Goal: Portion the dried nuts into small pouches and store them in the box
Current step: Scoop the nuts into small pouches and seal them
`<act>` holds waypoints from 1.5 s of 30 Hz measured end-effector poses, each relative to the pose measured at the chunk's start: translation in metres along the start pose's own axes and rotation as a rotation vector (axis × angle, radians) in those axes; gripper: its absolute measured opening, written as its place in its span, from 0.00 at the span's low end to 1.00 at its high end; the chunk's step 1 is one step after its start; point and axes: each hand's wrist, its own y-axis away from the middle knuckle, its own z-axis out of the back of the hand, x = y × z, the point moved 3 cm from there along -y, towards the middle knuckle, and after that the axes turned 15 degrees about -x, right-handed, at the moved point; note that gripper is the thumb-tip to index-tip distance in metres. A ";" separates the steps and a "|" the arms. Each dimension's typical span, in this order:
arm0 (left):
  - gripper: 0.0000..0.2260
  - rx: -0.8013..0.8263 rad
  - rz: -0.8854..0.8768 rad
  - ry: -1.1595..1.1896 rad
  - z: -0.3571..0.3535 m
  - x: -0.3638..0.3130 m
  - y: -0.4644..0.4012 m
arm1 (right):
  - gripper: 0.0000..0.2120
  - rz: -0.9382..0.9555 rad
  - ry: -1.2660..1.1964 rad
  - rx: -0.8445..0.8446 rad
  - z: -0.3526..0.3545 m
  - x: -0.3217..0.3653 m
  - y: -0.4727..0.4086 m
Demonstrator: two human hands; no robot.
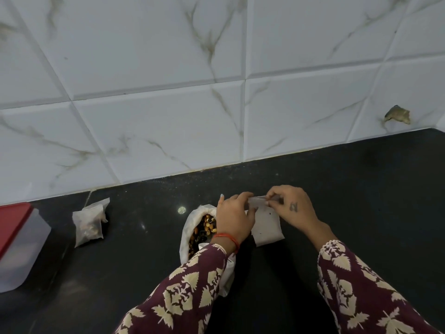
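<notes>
Maroon sleeves printed with cream leaves fill the bottom of the view, and from them both hands reach over the black stone tabletop (pixel 349 201). Left hand (pixel 234 216) and right hand (pixel 292 209) each pinch the top edge of a small translucent white pouch (pixel 267 225), which hangs between them with its lower end touching the tabletop. They seem to be working its mouth open, so the step in hand looks like readying an empty pouch for filling; no nuts show inside it, only a couple of dark specks.

Just left of that pouch, partly under the left wrist, sits the large white bag of mixed dried nuts (pixel 203 229), its mouth rolled open. Well left of the bag a filled small pouch (pixel 89 221) stands on the tabletop, and further left, at the frame's edge, is the clear plastic box with a red lid (pixel 21 247).

Next, I judge, the mouth must be spread wide enough for one hand to hold it while the other brings a portion of nuts across from the bag.

The left forearm hides the bag's near side, so how full it is cannot be told. Part of the box is cut off by the frame; its contents and whether the lid is fully seated are unclear. Fingertips cover the pouch's seal, so whether it is open yet is uncertain.
</notes>
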 end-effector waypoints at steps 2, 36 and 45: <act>0.18 -0.039 -0.001 0.067 0.017 -0.005 0.002 | 0.04 0.001 -0.034 -0.035 0.010 0.014 0.003; 0.43 0.209 0.209 0.250 0.166 0.115 0.101 | 0.09 -0.306 -0.469 0.251 -0.064 0.192 0.108; 0.37 0.276 0.196 0.361 0.165 0.119 0.089 | 0.09 -0.152 -0.218 0.297 -0.069 0.194 0.098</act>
